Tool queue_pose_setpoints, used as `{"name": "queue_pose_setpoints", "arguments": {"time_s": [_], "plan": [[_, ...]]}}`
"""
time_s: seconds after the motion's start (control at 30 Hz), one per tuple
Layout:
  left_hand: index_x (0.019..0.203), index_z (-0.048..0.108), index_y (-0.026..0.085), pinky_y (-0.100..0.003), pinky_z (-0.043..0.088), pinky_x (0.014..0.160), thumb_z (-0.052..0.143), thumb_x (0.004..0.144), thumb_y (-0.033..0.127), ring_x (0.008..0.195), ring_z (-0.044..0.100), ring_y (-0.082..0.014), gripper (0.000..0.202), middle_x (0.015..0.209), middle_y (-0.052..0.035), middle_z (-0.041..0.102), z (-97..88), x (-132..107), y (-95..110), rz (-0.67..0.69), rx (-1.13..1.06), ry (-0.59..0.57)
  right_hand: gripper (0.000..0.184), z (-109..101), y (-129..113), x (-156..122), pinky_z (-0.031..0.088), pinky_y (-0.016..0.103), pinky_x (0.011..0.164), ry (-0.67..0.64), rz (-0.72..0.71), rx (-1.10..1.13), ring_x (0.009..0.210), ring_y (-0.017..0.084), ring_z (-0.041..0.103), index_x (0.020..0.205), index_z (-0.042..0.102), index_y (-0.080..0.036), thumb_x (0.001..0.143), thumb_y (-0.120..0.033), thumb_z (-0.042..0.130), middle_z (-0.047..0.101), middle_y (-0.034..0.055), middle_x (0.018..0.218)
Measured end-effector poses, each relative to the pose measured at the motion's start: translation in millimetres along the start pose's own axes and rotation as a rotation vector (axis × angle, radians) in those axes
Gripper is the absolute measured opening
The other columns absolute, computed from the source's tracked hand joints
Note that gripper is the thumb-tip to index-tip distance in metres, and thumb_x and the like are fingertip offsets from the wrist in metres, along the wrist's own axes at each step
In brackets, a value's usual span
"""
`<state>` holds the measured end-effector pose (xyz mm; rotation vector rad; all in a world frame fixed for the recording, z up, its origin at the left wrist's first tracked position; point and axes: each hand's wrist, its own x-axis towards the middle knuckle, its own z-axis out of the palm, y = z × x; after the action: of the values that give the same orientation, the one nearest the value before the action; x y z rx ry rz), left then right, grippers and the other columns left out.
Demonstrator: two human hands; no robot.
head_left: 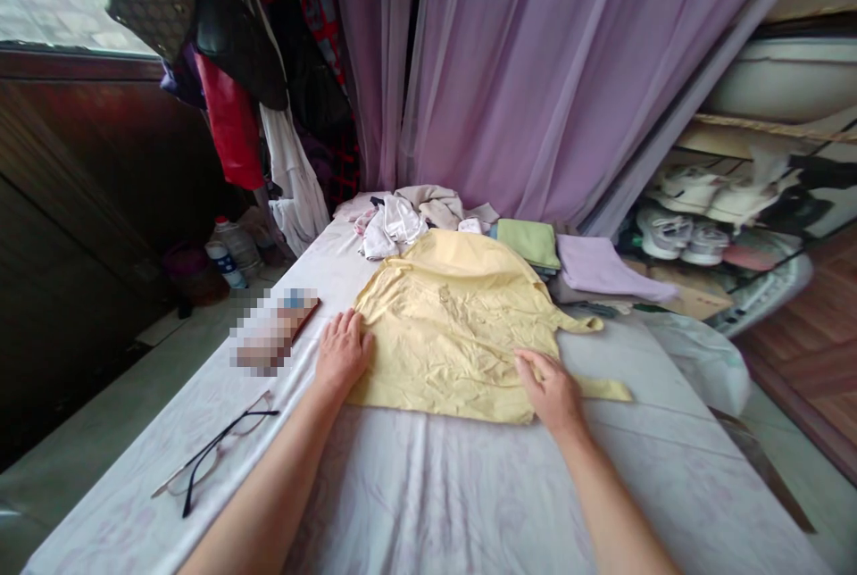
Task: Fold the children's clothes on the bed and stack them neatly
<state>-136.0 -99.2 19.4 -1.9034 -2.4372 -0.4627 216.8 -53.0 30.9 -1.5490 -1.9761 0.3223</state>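
Note:
A wrinkled yellow sleeveless top lies spread on the cloth-covered surface, its straps pointing to the right. Flat on its left edge rests my left hand, fingers stretched out and holding nothing. My right hand is at the top's right side, near the straps. Its thumb and forefinger come close together on the yellow cloth, with the other fingers curled under and partly hidden. Just beyond the top sit a folded green cloth, a folded lilac cloth and a heap of crumpled pale clothes.
Eyeglasses and a blurred-out flat object lie left of my left arm. Bags and clothes hang at the back left. A purple curtain closes off the far side. A shoe rack stands at the right.

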Motion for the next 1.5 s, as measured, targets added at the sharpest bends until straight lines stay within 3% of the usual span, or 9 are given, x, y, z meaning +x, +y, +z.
{"name": "queue_pose_setpoints", "arguments": {"time_s": [0.13, 0.3, 0.57, 0.77, 0.97, 1.1, 1.2, 1.33, 1.5], "plan": [[0.137, 0.050, 0.011, -0.046, 0.031, 0.115, 0.037, 0.097, 0.036, 0.139, 0.040, -0.0317, 0.049, 0.148, -0.0153, 0.048, -4.1, -0.3, 2.5, -0.011, 0.029, -0.022, 0.035, -22.1, 9.7, -25.6, 0.044, 0.046, 0.106, -0.169, -0.136, 0.073, 0.121, 0.030, 0.060, 0.105, 0.073, -0.047, 0.076, -0.052, 0.054, 0.069, 0.0071, 0.122], [0.140, 0.048, 0.011, -0.047, 0.029, 0.116, 0.035, 0.098, 0.036, 0.140, 0.039, -0.0319, 0.051, 0.150, -0.0152, 0.046, -4.1, 0.4, 3.9, -0.024, 0.051, -0.040, 0.051, -22.8, 16.6, -37.2, 0.042, 0.049, 0.105, -0.273, -0.250, 0.045, 0.130, 0.031, 0.052, 0.112, 0.064, -0.064, 0.063, -0.050, 0.070, 0.060, -0.0017, 0.136], [0.145, 0.043, 0.013, -0.049, 0.024, 0.118, 0.033, 0.098, 0.046, 0.147, 0.027, -0.0317, 0.058, 0.159, -0.0139, 0.032, -4.1, 1.1, 7.8, -0.047, 0.100, -0.157, 0.026, -14.2, 33.0, -36.1, 0.046, 0.054, 0.104, -0.063, -0.530, 0.049, 0.099, 0.027, 0.071, 0.090, 0.075, -0.025, 0.085, -0.023, 0.050, 0.078, 0.0067, 0.095], [0.152, 0.037, 0.023, -0.052, 0.020, 0.118, 0.032, 0.094, 0.064, 0.150, 0.019, -0.0324, 0.070, 0.162, -0.0089, 0.027, -11.4, -15.1, -13.7, 0.147, 0.059, -0.287, 0.019, -20.4, 52.0, -40.0, 0.054, 0.048, 0.096, -0.047, -0.506, 0.061, 0.084, 0.027, 0.073, 0.087, 0.074, -0.026, 0.085, -0.024, 0.055, 0.078, 0.0047, 0.089], [0.157, 0.023, 0.020, -0.058, 0.013, 0.119, 0.042, 0.081, 0.080, 0.150, 0.011, -0.0363, 0.098, 0.163, -0.0151, 0.018, -30.8, -31.7, -40.7, 0.324, 0.005, -0.423, 0.023, -14.1, 56.4, -40.6, 0.051, 0.051, 0.099, -0.053, -0.536, 0.058, 0.089, 0.026, 0.073, 0.094, 0.075, -0.027, 0.082, -0.023, 0.055, 0.077, 0.0042, 0.096], [0.157, 0.020, 0.021, -0.063, 0.013, 0.117, 0.058, 0.067, 0.083, 0.149, 0.010, -0.0412, 0.116, 0.163, -0.0189, 0.015, -42.0, -39.4, -41.6, 0.419, -0.020, -0.472, 0.028, -8.5, 58.3, -37.2, 0.056, 0.046, 0.088, 0.040, -0.353, 0.024, 0.090, 0.030, 0.072, 0.090, 0.075, -0.023, 0.086, -0.034, 0.050, 0.077, 0.0095, 0.086], [0.156, 0.023, 0.019, -0.064, 0.014, 0.117, 0.067, 0.067, 0.075, 0.149, 0.014, -0.0416, 0.114, 0.162, -0.0199, 0.019, -46.6, -38.9, -37.8, 0.427, -0.041, -0.479, 0.037, -7.9, 58.3, -33.3, 0.058, 0.041, 0.078, 0.080, -0.188, 0.006, 0.094, 0.031, 0.071, 0.088, 0.074, -0.021, 0.086, -0.045, 0.046, 0.076, 0.0135, 0.090], [0.147, 0.041, 0.025, -0.061, 0.023, 0.116, 0.056, 0.087, 0.038, 0.145, 0.032, -0.0326, 0.063, 0.154, -0.0121, 0.041, -45.1, -33.1, -37.7, 0.430, -0.074, -0.385, 0.042, -14.3, 56.8, -29.7, 0.057, 0.037, 0.069, 0.062, -0.095, 0.036, 0.077, 0.028, 0.071, 0.087, 0.071, -0.020, 0.085, -0.051, 0.043, 0.075, 0.0122, 0.080], [0.137, 0.050, 0.023, -0.052, 0.033, 0.114, 0.053, 0.081, 0.017, 0.127, 0.056, -0.0246, 0.057, 0.134, -0.0107, 0.063, -32.6, -34.9, -43.5, 0.503, -0.135, -0.089, 0.042, -20.8, 55.4, -29.1, 0.055, 0.035, 0.062, 0.054, -0.067, 0.052, 0.066, 0.026, 0.068, 0.086, 0.070, -0.020, 0.084, -0.052, 0.043, 0.071, 0.0097, 0.067]]}}
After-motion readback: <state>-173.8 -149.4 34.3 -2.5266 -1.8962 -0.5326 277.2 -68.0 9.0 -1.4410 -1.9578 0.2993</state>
